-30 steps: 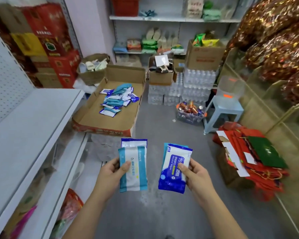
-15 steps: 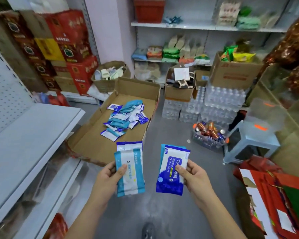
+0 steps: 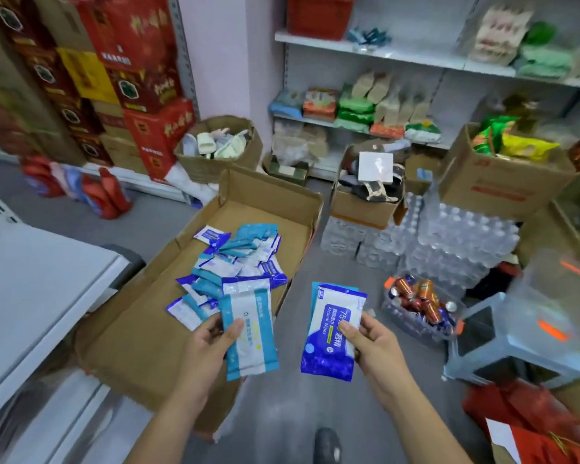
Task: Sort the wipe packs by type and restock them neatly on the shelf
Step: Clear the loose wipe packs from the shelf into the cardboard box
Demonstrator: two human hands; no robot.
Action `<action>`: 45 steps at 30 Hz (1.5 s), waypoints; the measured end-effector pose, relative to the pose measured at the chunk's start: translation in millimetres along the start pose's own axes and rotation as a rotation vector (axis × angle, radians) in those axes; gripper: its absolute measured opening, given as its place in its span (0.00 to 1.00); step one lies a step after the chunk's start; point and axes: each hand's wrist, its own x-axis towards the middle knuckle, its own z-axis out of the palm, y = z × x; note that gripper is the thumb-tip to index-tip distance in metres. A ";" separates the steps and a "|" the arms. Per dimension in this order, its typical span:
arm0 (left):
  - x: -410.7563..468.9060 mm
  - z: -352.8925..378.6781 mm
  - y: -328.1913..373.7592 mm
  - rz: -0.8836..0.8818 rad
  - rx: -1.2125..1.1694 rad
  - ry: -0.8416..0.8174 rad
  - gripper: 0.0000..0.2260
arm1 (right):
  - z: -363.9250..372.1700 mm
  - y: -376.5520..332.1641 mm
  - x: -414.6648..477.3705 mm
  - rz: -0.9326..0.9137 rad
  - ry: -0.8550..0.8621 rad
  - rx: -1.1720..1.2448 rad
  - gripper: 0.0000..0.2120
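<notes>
Head view shows your left hand (image 3: 203, 349) gripping light-blue wipe packs (image 3: 248, 333) and your right hand (image 3: 374, 343) gripping dark-blue wipe packs (image 3: 332, 333), fingers closed, just this side of the cardboard box (image 3: 141, 316) holding loose packs (image 3: 235, 262).

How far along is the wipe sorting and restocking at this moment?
Early. Nothing looks done: the part of the white shelf in view holds no packs. In hand: the left hand holds light-blue-and-white packs, the right hand dark blue alcohol wipe packs, so sorting by type has begun. Left: a mixed pile of packs lies unsorted in the open cardboard box.
</notes>
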 end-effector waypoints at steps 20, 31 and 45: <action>181.1 -31.5 -43.7 -0.234 -0.164 0.668 0.06 | 136.6 -4.2 330.3 0.317 -0.488 -0.429 0.19; 235.7 -82.7 -101.8 -0.438 -0.387 0.909 0.11 | 240.6 66.6 384.4 0.333 -0.650 -0.844 0.10; 203.5 -52.8 -71.5 -0.369 -0.019 1.109 0.19 | 300.0 70.9 383.3 0.153 -1.190 -0.939 0.23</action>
